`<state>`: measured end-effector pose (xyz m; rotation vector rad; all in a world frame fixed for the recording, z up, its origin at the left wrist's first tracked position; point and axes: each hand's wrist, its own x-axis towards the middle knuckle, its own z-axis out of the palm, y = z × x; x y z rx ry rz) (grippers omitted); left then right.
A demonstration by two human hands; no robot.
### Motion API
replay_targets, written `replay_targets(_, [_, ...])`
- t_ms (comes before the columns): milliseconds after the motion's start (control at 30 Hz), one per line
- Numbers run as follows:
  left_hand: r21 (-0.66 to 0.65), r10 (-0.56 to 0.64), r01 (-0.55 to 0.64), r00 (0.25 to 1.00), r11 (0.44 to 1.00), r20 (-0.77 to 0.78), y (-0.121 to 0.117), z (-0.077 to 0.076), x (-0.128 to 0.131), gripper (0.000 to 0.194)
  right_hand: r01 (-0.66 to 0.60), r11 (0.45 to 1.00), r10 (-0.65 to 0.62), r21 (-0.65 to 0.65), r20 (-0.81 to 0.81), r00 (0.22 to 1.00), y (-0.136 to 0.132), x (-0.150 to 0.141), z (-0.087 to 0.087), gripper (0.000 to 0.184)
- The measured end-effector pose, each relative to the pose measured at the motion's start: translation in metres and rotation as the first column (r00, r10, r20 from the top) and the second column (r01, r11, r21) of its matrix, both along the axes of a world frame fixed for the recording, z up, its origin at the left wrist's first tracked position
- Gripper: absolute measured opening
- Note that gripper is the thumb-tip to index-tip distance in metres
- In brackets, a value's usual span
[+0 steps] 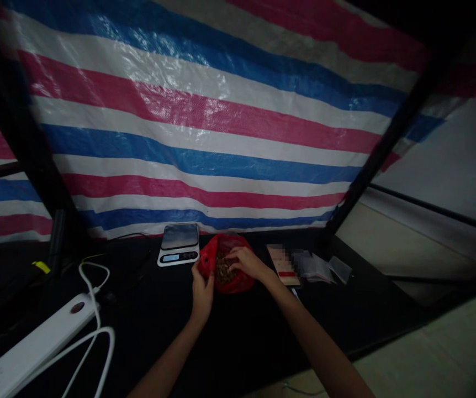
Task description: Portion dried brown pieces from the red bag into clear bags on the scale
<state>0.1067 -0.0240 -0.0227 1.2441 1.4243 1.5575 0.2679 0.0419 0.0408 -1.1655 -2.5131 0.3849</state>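
A flat black tabletop (238, 342) carries everything. Near its far edge sits a white square digital scale (179, 246) with a dark, glossy platform and a lit display. Just right of it rests an open red plastic bag (232, 286) holding small brown pieces. Farther right lie a flat beige rectangular item (281, 262) with a red band, partly pixelated, and small clear plastic bags (318, 268). At left lies a long white power strip (35, 348) with a white cable (109, 331).

It looked like a makeshift workspace: striped plastic sheeting (205, 119) filled the upper frame, a digital scale (180, 238) stood mid-frame, a power strip (35, 345) lower left
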Motion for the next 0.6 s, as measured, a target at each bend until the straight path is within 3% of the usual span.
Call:
replay_targets(200, [0.122, -0.06, 0.051, 0.996, 0.991, 0.073, -0.01, 0.011, 0.007, 0.044, 0.03, 0.992, -0.058, -0.126, -0.226, 0.972, -0.006, -0.003, -0.01, 0.034])
replay_targets(367, [0.14, -0.115, 0.095, 0.983, 0.986, 0.145, -0.015, 0.015, 0.011, 0.045, 0.044, 0.974, -0.12, -0.222, -0.34, 0.933, -0.01, -0.007, -0.022, 0.035])
replay_targets(600, [0.104, -0.06, 0.039, 0.975, 0.994, 0.212, -0.012, 0.007, 0.007, 0.049, -0.032, 0.888, -0.302, -0.459, -0.634, 0.712, -0.012, -0.012, -0.031, 0.041])
